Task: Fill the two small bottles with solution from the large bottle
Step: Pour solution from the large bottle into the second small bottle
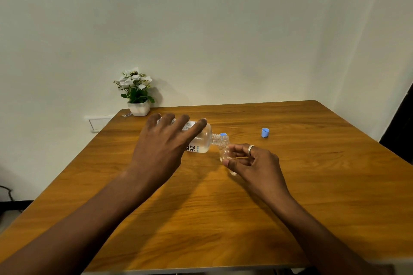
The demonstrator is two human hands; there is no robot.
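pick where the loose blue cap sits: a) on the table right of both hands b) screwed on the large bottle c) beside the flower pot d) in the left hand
a: the blue cap lies on the table, apart and right of the right hand holding the small bottle.

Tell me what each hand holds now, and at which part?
The left hand holds the large bottle around its body, tilted. The right hand holds a small bottle by its body, below the neck.

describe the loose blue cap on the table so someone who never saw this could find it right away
Start from the wooden table and look toward its far right part, beyond the right hand. The blue cap sits there alone on bare wood. Unlike the other blue bit beside the bottle necks, nothing touches it or stands near it.
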